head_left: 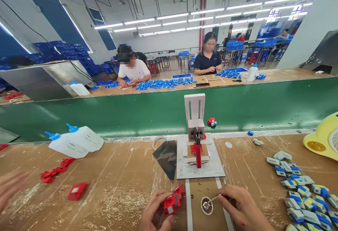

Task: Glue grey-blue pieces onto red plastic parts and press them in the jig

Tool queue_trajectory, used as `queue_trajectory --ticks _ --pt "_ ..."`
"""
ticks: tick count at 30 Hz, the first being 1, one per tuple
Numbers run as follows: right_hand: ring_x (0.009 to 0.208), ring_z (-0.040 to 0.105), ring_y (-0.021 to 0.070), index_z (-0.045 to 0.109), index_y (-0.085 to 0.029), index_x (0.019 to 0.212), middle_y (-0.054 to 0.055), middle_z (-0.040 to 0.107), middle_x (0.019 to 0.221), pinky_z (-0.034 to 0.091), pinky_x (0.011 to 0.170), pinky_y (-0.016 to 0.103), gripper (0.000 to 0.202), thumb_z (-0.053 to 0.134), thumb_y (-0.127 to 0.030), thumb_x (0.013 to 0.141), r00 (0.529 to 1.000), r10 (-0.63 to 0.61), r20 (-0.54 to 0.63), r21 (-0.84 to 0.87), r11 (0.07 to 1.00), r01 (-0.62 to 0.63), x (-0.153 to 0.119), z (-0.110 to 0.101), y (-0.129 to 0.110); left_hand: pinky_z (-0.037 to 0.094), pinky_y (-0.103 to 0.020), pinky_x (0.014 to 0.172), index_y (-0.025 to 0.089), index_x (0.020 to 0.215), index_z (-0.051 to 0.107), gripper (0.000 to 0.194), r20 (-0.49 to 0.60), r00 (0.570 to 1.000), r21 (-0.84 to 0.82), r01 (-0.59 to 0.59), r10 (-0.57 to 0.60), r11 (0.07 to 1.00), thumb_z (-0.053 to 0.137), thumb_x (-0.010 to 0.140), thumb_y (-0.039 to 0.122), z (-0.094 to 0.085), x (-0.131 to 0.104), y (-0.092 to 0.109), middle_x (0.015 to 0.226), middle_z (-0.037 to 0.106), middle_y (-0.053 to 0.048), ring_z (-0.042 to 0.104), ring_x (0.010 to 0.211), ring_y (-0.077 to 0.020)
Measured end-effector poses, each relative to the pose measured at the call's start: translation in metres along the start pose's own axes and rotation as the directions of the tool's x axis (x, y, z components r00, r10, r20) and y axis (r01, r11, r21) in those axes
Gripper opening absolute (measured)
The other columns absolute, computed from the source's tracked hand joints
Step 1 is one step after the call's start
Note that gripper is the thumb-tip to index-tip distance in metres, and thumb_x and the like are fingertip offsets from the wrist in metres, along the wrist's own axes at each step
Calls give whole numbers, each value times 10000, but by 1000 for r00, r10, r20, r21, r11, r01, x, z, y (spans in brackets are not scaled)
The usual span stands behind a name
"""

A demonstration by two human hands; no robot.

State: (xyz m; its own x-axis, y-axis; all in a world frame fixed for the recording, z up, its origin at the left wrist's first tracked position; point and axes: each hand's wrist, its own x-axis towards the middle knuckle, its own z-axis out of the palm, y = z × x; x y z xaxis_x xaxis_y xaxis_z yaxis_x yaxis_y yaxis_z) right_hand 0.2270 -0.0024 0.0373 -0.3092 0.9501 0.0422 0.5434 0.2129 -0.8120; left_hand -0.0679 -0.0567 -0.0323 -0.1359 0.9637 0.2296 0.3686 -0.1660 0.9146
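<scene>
Low in the middle of the head view, my left hand [156, 210] is closed around red plastic parts [173, 203] with small grey-white patches. My right hand [236, 203] pinches a thin light stick [212, 199], its tip inside a small round white cup [206, 206] that holds something dark and glossy. The cup sits on a brown board strip with white edges. Just beyond it stands a press fixture [195, 129] with a red handle on a white base plate. One more red part [76, 191] lies on the table to the left.
Red parts [56, 170] and two white bottles [76, 141] with blue tips lie at left. Another person's hand [10, 187] is at the left edge. Grey, blue and yellow pieces [303, 192] pile at right, near a yellow object [323, 138]. Two people work beyond the green belt [132, 113].
</scene>
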Motion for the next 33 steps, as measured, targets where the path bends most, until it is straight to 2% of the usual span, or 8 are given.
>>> queue_trajectory --ticks 4,9,12,16,21,25,28,33 --pt "663 666 232 775 -246 772 44 731 705 504 645 305 437 500 -527 964 999 11 -35 6 1000 -11 -4 -9 7 640 -369 843 297 1098 783 404 165 986 -206 -1 36 979 664 717 238 35 25 23 1079 723 -85 734 975 -277" --pt "606 648 226 809 -241 769 54 732 678 507 571 286 556 552 -723 872 978 149 -148 254 961 -108 -6 -10 0 638 -321 828 278 1165 749 475 206 976 -153 -39 70 987 654 712 176 55 36 23 1174 715 -104 736 978 -255" --pt "562 607 209 807 -224 732 54 701 642 487 514 276 657 551 -825 800 956 220 -193 388 912 -132 0 2 -10 616 -346 889 309 1196 728 491 206 961 -122 -162 185 979 637 746 135 59 36 21 1144 743 -93 721 1040 -268" --pt "552 595 201 815 -231 701 50 694 607 497 540 279 667 543 -831 804 968 187 -166 406 908 -105 10 19 -17 609 -348 865 351 1264 688 516 222 931 -134 -266 290 955 632 802 128 59 37 23 1133 738 -83 726 995 -255" --pt "580 640 212 817 -235 715 61 734 632 503 575 277 673 487 -802 865 982 114 -150 334 941 -59 13 25 -14 602 -361 877 368 1303 666 491 240 922 -127 -280 304 951 640 858 163 58 36 21 1154 724 -89 728 1033 -268" --pt "593 648 210 796 -223 681 54 734 621 475 588 274 661 505 -785 874 983 81 -167 250 968 -37 12 19 -10 602 -358 875 360 1306 660 390 187 923 -146 -312 336 939 644 934 244 61 36 23 1146 724 -94 730 1025 -259" --pt "590 639 199 784 -210 674 47 730 618 467 583 264 671 508 -788 875 983 100 -156 275 960 -54 11 17 -11 604 -332 862 339 1310 651 338 147 913 -152 -359 381 921 612 978 291 64 37 28 1130 727 -92 731 1017 -240" --pt "598 654 197 796 -207 722 53 746 641 483 589 257 680 480 -784 895 988 85 -130 297 954 -43 10 22 -14 605 -304 883 346 1339 627 424 186 896 -155 -378 403 913 641 943 196 59 41 33 1152 725 -80 735 1032 -227"
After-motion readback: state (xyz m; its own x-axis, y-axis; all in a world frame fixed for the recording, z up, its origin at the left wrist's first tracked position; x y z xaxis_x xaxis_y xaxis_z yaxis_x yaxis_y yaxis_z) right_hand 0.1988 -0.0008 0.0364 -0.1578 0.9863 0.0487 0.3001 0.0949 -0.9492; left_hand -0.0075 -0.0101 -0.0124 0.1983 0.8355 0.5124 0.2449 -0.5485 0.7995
